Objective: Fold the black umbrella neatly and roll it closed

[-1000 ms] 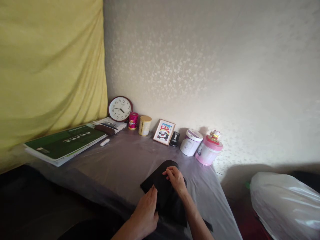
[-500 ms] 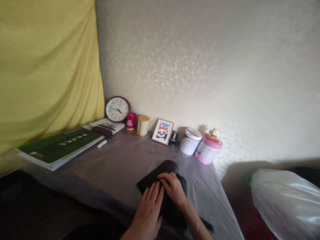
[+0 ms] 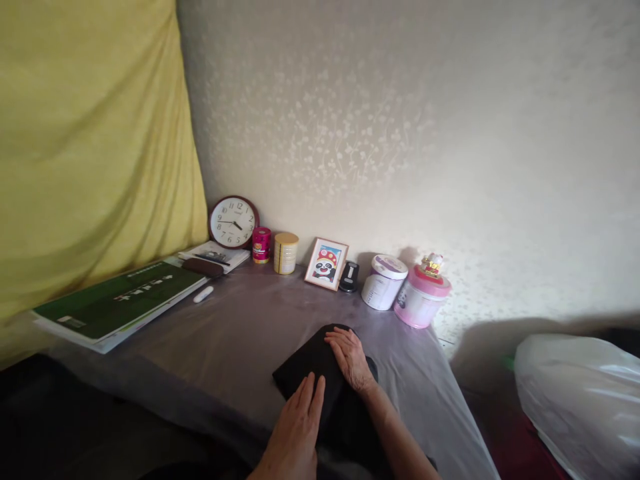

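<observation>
A folded piece of black cloth (image 3: 305,363) lies near the front right of the table; what kind of item it is I cannot make out. My right hand (image 3: 351,360) rests on its far right part, fingers stretched out and palm down. My left hand (image 3: 296,423) lies over its near left part, fingers straight and close together. Neither hand grips the cloth. Part of the cloth is hidden under my hands and forearms.
The table (image 3: 240,333) has a grey cover. Along the wall stand a clock (image 3: 234,222), a pink can (image 3: 261,245), a yellow-lidded tin (image 3: 286,253), a framed panda picture (image 3: 326,264) and two tubs (image 3: 384,283). A green book (image 3: 120,297) lies left; a plastic bag (image 3: 575,393) bulges right.
My right hand has slid away from my left hand toward the far right of the cloth and flattened. My left hand has drawn back slightly toward me. The view has shifted a little.
</observation>
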Demonstrator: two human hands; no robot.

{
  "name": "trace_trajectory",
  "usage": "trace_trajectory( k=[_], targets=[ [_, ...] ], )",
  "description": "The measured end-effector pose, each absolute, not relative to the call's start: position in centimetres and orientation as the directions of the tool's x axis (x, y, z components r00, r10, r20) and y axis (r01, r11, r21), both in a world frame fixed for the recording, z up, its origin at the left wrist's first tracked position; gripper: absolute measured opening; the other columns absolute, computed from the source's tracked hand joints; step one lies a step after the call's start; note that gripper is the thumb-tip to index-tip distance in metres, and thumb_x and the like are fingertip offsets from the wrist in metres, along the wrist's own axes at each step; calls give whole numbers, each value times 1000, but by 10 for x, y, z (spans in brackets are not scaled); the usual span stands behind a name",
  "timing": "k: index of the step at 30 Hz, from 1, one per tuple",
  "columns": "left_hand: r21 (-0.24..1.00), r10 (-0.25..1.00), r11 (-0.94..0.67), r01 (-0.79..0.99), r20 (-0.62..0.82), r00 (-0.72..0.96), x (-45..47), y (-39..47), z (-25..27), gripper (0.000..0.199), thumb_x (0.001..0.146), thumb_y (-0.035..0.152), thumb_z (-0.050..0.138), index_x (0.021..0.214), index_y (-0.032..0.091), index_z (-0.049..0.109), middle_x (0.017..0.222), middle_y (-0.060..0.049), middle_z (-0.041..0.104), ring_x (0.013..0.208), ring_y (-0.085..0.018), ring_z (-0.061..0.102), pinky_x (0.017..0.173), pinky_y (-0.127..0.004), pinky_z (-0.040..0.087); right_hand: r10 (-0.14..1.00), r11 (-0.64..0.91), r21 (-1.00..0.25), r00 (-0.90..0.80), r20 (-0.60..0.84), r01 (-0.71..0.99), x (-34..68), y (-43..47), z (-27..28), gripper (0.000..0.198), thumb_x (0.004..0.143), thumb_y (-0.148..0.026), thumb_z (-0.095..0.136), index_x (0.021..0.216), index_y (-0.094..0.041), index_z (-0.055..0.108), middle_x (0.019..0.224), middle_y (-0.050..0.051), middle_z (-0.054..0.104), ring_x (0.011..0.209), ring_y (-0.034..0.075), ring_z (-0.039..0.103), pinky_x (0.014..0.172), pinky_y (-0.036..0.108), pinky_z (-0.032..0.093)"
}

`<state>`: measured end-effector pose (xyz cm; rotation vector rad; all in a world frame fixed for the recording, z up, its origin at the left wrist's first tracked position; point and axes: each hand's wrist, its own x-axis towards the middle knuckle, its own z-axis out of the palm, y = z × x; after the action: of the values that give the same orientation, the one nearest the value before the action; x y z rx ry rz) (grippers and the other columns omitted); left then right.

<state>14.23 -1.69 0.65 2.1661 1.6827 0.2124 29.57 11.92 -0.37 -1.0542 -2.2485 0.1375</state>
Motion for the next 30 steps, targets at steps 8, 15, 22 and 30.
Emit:
trace_trajectory(
  k=[8, 15, 22, 30],
  targets=[
    [338, 971, -142, 930, -137, 198, 142, -19, 17, 89, 60, 2, 44, 141, 12, 9, 144, -13, 31, 130, -24, 32, 107, -35, 27, 761, 423, -381, -94, 642, 822, 310, 125, 0, 35, 92, -31, 31, 107, -16, 59, 106, 13, 64, 101, 24, 58, 90, 43, 43],
    [273, 985, -166, 948, -5, 174, 139, -23, 22, 82, 65, 6, 44, 141, 14, 14, 123, -12, 53, 109, -27, 49, 95, -41, 38, 842, 394, -367, -172, 511, 843, 340, 64, -11, 16, 85, -22, 43, 86, -23, 59, 88, 5, 65, 85, 21, 60, 77, 34, 47],
    [225, 989, -144, 964, 75, 130, 137, -24, 6, 78, 68, 7, 45, 141, 20, 18, 130, -10, 50, 123, -31, 39, 102, -50, 28, 856, 386, -333, -199, 477, 860, 358, 46, -3, 20, 86, -22, 43, 89, -23, 63, 95, 5, 67, 89, 22, 59, 81, 35, 45],
    [353, 992, -90, 931, -49, 114, 139, -23, 27, 77, 70, 6, 43, 141, 11, 15, 131, -20, 45, 95, -25, 61, 79, -34, 46, 907, 343, -493, -145, 396, 799, 377, 43, -14, 22, 79, -23, 45, 81, -23, 67, 97, 5, 69, 94, 22, 62, 87, 36, 46]
  ],
)
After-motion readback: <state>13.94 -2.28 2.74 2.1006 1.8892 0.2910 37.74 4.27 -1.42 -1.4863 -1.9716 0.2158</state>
